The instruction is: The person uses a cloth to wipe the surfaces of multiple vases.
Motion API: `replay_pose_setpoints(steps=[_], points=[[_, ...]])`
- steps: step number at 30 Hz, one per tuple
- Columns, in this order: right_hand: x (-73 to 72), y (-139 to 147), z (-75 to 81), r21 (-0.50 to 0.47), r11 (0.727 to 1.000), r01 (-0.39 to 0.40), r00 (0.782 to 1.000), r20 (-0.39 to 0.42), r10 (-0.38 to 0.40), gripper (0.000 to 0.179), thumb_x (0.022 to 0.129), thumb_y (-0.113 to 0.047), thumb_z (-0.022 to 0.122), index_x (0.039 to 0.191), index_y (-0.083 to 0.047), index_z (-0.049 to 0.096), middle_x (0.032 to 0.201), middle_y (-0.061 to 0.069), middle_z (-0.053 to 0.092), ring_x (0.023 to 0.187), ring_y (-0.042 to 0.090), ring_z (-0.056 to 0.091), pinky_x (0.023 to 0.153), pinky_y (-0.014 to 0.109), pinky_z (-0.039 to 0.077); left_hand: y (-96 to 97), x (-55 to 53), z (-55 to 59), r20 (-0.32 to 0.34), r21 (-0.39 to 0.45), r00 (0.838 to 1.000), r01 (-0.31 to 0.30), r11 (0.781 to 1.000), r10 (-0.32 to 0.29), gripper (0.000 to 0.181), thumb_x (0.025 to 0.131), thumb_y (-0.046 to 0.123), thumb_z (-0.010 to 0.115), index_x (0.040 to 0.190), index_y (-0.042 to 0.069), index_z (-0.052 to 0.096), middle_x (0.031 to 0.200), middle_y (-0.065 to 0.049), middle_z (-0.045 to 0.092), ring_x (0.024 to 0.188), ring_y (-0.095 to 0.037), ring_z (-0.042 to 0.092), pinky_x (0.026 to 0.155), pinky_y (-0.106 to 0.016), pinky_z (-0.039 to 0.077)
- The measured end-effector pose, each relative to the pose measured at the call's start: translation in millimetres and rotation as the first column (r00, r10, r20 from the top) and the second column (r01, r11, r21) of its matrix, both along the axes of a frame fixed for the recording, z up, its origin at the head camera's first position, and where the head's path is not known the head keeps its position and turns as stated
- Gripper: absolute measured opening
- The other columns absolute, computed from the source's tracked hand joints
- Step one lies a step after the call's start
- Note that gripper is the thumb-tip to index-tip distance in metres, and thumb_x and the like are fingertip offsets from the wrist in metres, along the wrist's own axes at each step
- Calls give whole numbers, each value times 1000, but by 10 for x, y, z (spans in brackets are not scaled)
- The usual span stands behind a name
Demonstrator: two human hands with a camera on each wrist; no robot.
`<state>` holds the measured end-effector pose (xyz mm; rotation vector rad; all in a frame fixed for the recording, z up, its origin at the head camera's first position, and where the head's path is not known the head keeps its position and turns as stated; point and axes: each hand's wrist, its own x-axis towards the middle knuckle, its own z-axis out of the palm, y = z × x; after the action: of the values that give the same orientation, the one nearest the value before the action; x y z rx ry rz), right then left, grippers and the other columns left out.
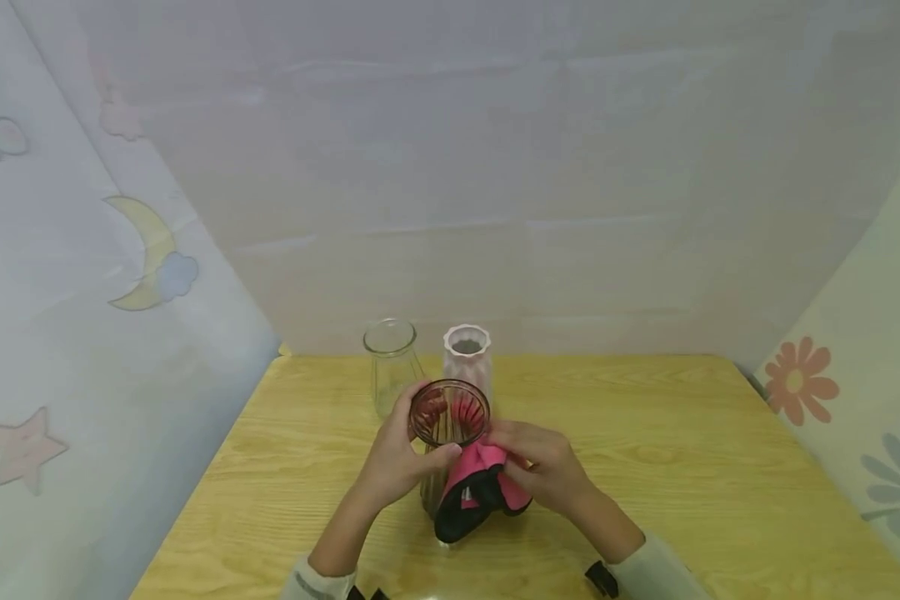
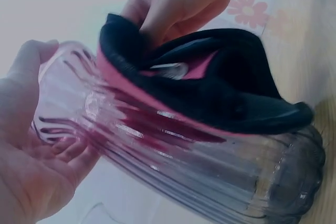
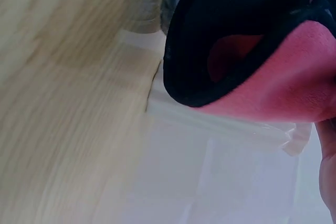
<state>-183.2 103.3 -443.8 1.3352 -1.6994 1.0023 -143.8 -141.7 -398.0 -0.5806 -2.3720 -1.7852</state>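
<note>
A ribbed, tinted glass vase (image 1: 432, 492) stands upright near the middle of the wooden table. My left hand (image 1: 392, 463) grips it around the neck just under the rim, thumb at the front. With my right hand (image 1: 546, 467) I pinch a pink cloth (image 3: 283, 77) with black edging and hold it against the vase's right side. In the left wrist view the folded cloth (image 2: 184, 93) covers part of the ribbed glass, and the right hand's fingertips are hidden behind it.
Behind the held vase, a clear glass vase (image 1: 390, 367) stands to the left and a white fluted vase (image 1: 468, 367) directly behind. The wooden table (image 1: 645, 467) ends at a pale sheet backdrop (image 1: 495, 208). Printed curtains flank both sides.
</note>
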Motion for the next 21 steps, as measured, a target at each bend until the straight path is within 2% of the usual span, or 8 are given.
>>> replay_pose_setpoints(steps=[4,7,10,14,17,18,21], points=[[56,48,-40,95,995,21,999,39,-25,21,94,-4,60,109,-6,76,107,12,76,99,29,74,82,21,57,-74,-60,-10,-26,3,995,97,995,-97,88,85,25,82,155,12,30,140,-12,56,128,-27,57,104,-41,48],[91,83,-70,152,988,23,998,48,-31,34,81,8,65,111,-6,76,111,11,76,100,28,74,76,18,56,-123,-103,-14,-43,16,985,170,985,-169,88,87,30,81,155,11,30,141,-15,55,128,-31,56,103,-33,49],[113,113,-92,205,978,34,998,43,-44,45,71,13,71,111,-6,77,112,12,75,101,27,74,82,22,58,-156,-144,-22,-48,51,972,233,971,-231,89,88,33,81,155,8,29,142,-17,53,129,-34,55,103,-28,48],[134,148,-98,294,954,61,996,44,-77,50,67,13,76,112,-9,77,112,8,75,101,22,74,85,26,58,-180,-176,-34,-31,122,953,304,945,-302,93,88,34,80,158,7,24,147,-20,48,135,-37,49,106,-25,45],[150,183,-67,327,942,82,995,32,-98,49,68,11,76,112,-11,76,113,7,75,101,20,73,85,26,58,-176,-147,-30,-32,138,956,292,946,-291,101,87,36,81,161,8,17,153,-19,42,140,-37,43,112,-28,40],[153,196,-48,322,943,84,995,27,-98,46,70,10,74,112,-10,76,113,7,75,101,21,73,86,27,58,-169,-126,-27,-41,127,963,270,954,-267,104,87,37,81,161,7,15,155,-19,40,142,-37,41,115,-31,37],[158,239,20,266,960,90,995,25,-100,29,87,2,66,112,-9,76,114,9,75,102,23,73,86,24,57,-119,-34,-16,-72,92,986,158,983,-151,107,85,37,83,161,6,16,159,-18,34,146,-35,36,118,-44,32]])
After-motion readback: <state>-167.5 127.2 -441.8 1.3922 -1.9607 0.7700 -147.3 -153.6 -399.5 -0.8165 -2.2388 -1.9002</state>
